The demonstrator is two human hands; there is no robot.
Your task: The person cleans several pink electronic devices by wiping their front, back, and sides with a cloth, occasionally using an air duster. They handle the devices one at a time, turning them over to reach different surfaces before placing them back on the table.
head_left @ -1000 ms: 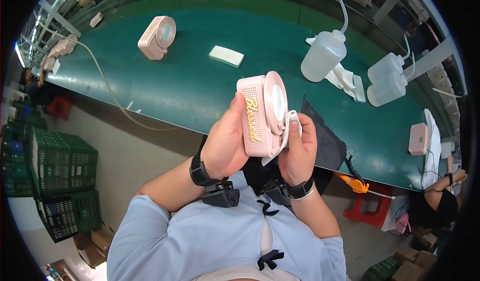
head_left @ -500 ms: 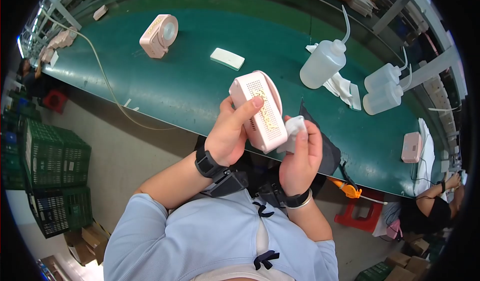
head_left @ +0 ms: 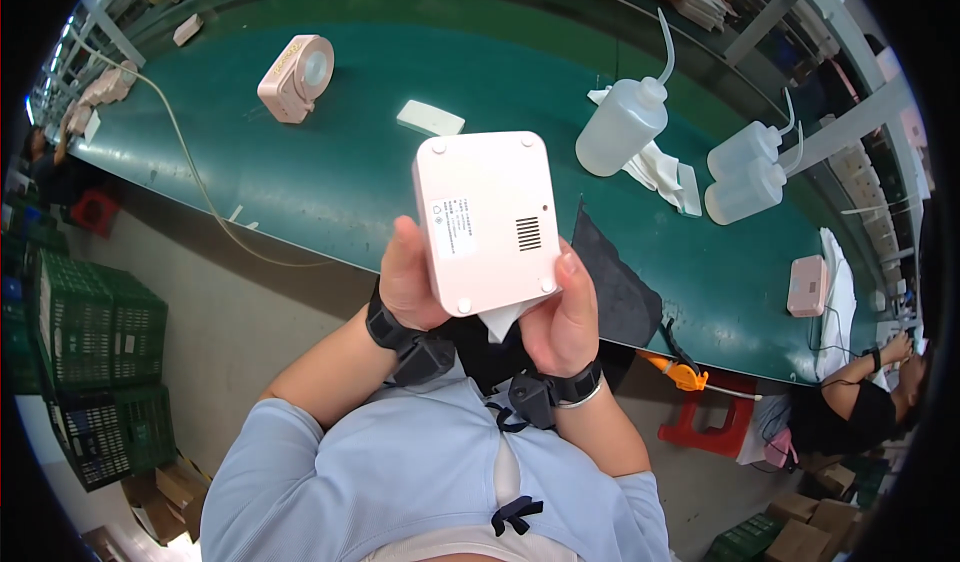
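Note:
Held up in front of me is a pink box-shaped device (head_left: 495, 192). Its flat underside faces me, with round feet at the corners, a small label and a dark slotted vent. My left hand (head_left: 410, 280) grips its left side, the fingers hidden behind it. The lower right corner is gripped by my right hand (head_left: 560, 322), thumb along the edge. A white cloth (head_left: 500, 321) pokes out below the device beside my right hand; most of it is out of sight. Farther left on the table stands a similar pink device (head_left: 292, 80) with a round disc on its side.
A white block (head_left: 431, 118) lies beyond the held device. Squeeze bottles (head_left: 622, 127) and white cloths (head_left: 655, 174) stand and lie to the right. A dark cloth (head_left: 615, 277) hangs over the green table's (head_left: 340, 182) near edge, by an orange tool (head_left: 685, 374). Co-workers sit at both sides.
The device has been turned, so its underside now faces me instead of its perforated side. My right hand has moved left onto its lower corner, and the cloth has gone mostly behind it.

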